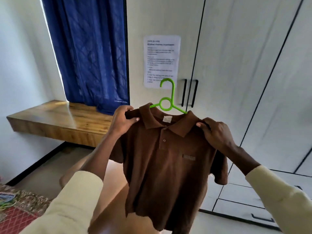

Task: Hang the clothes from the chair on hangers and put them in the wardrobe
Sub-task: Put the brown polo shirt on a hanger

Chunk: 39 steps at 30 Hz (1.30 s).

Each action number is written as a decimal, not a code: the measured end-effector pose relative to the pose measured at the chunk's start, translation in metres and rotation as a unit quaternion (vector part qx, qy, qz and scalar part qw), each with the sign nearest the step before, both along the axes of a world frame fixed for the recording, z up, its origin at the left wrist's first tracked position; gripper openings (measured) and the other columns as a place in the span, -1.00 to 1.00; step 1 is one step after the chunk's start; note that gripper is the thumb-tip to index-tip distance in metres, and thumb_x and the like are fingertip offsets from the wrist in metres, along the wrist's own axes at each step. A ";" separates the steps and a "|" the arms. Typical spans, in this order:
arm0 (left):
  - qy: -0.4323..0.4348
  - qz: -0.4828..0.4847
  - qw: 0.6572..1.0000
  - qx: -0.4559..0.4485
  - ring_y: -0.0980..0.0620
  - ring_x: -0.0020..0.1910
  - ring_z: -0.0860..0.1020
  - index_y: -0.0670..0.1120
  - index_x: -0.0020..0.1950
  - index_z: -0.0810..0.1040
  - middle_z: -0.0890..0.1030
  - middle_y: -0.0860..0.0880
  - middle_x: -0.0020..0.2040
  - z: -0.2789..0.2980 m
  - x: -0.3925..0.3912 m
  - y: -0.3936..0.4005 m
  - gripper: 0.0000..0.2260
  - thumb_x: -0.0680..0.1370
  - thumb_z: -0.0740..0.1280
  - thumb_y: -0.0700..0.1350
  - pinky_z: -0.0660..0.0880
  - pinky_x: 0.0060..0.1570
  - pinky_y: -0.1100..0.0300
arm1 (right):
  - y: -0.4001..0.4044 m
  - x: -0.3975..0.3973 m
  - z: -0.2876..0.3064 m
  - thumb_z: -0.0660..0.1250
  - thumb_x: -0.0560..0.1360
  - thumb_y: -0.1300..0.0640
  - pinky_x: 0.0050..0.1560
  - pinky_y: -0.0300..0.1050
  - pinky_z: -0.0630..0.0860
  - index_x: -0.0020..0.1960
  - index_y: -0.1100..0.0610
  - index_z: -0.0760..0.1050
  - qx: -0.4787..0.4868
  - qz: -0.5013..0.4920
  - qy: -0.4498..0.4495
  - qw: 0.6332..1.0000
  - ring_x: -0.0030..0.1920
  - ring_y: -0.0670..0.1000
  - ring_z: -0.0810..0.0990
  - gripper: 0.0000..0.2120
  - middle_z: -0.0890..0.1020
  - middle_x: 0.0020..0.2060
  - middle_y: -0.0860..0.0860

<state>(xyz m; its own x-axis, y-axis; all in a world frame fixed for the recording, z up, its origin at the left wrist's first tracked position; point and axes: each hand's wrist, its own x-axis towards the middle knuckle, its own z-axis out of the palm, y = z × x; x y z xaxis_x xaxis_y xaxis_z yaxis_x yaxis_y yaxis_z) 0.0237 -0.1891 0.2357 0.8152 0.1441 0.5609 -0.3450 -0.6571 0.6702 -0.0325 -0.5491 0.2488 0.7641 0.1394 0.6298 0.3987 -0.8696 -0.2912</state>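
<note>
Item: brown shirt (pixel 166 159) on green hanger (pixel 167 102), held before the closed wardrobe (pixel 236 65), my left hand (pixel 122 119) and right hand (pixel 217 132) fingers pinching its shoulders; hanging step apparently finishing, next I judge a door (pixel 233 48) needs opening.

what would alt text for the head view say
Two hands, left and right, hold a brown polo shirt by its shoulders on a green hanger, before closed white wardrobe doors. A blue curtain and wooden shelf are left.
</note>
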 end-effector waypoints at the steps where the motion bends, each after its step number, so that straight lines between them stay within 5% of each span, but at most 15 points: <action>1: 0.003 -0.005 1.000 -0.016 0.02 0.17 0.48 -0.06 0.19 0.54 0.53 -0.03 0.16 0.001 0.011 -0.013 -0.64 0.43 0.49 -0.18 0.41 0.22 0.14 | -0.012 0.006 0.004 0.19 0.59 -0.16 -0.20 0.04 0.53 0.03 0.07 0.55 0.000 -0.013 0.003 1.000 -0.22 0.20 0.61 -0.67 0.66 -0.26 0.08; 3: -0.002 -0.010 0.997 -0.073 0.05 0.23 0.46 -0.06 0.25 0.51 0.52 -0.02 0.23 0.005 0.032 -0.046 -0.66 0.50 0.38 -0.25 0.41 0.26 0.16 | -0.040 0.018 0.010 0.21 0.59 -0.14 -0.17 0.05 0.53 0.05 0.06 0.56 -0.002 -0.037 0.006 0.999 -0.19 0.22 0.61 -0.70 0.66 -0.25 0.09; 7: 0.004 -0.016 0.989 -0.145 0.07 0.04 0.57 -0.13 0.14 0.58 0.63 -0.02 0.08 0.028 0.071 -0.107 -0.84 0.59 0.30 -0.18 0.44 0.01 0.31 | -0.084 0.035 0.011 0.20 0.59 -0.15 -0.18 0.02 0.52 0.04 0.05 0.56 0.006 -0.079 0.019 0.997 -0.22 0.19 0.61 -0.69 0.65 -0.28 0.07; 11: 0.044 -0.051 0.978 -0.199 -0.03 -0.03 0.64 -0.04 -0.06 0.64 0.68 -0.03 -0.09 0.045 0.121 -0.148 -0.89 0.50 0.31 -0.12 0.59 0.07 0.01 | -0.121 0.050 0.008 0.19 0.58 -0.17 -0.24 -0.04 0.47 0.04 0.05 0.56 0.018 -0.119 0.022 0.993 -0.26 0.17 0.59 -0.67 0.62 -0.31 0.04; 14: 0.067 -0.080 0.975 -0.197 -0.09 -0.06 0.65 0.01 -0.20 0.61 0.67 -0.02 -0.17 0.050 0.159 -0.176 -0.90 0.47 0.31 -0.14 0.59 0.08 -0.06 | -0.144 0.063 0.009 0.22 0.58 -0.16 -0.24 -0.05 0.44 0.02 0.07 0.57 0.033 -0.145 0.021 0.989 -0.25 0.20 0.59 -0.68 0.57 -0.35 0.04; 22: 0.072 -0.112 0.978 -0.163 -0.05 -0.08 0.62 -0.15 -0.06 0.64 0.67 -0.10 -0.13 0.069 0.254 -0.224 -0.85 0.56 0.33 -0.09 0.48 -0.03 0.18 | -0.169 0.125 0.013 0.28 0.57 -0.09 -0.25 -0.06 0.44 0.01 0.09 0.60 0.039 -0.159 0.001 0.987 -0.30 0.17 0.58 -0.73 0.55 -0.37 0.02; 30: 0.130 -0.139 0.974 -0.122 0.09 -0.45 0.45 -0.17 -0.36 0.53 0.50 0.00 -0.46 0.081 0.345 -0.239 -0.69 0.35 0.54 0.02 0.39 -0.37 0.25 | -0.155 0.203 0.029 0.26 0.57 -0.13 -0.18 0.01 0.55 0.01 0.04 0.62 0.042 -0.149 0.004 0.988 -0.23 0.11 0.61 -0.72 0.67 -0.23 0.05; 34: 0.114 -0.185 0.970 -0.107 0.04 -0.32 0.55 -0.21 -0.21 0.68 0.69 -0.18 -0.23 0.072 0.363 -0.240 -0.69 0.32 0.50 0.05 0.51 -0.17 0.15 | -0.138 0.227 0.023 0.27 0.57 -0.12 -0.16 0.01 0.54 0.01 0.03 0.63 0.037 -0.137 0.009 0.990 -0.18 0.13 0.62 -0.74 0.67 -0.22 0.04; 39: 0.070 -0.199 0.972 -0.108 -0.07 -0.19 0.69 -0.15 -0.20 0.70 0.71 -0.08 -0.27 0.067 0.364 -0.237 -0.77 0.45 0.48 0.02 0.60 -0.02 0.05 | -0.120 0.238 0.013 0.28 0.57 -0.10 -0.16 0.00 0.52 0.01 0.04 0.64 0.022 -0.126 0.002 0.992 -0.17 0.16 0.62 -0.75 0.68 -0.21 0.07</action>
<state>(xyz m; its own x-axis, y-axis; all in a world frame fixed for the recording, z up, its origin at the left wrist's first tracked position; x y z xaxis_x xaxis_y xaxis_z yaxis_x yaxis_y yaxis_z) 0.3875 -0.4261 0.3028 0.8972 -0.0954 0.4313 -0.4373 -0.3292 0.8369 0.2057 -0.6692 0.2616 0.7739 -0.0849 0.6275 0.1683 -0.9277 -0.3331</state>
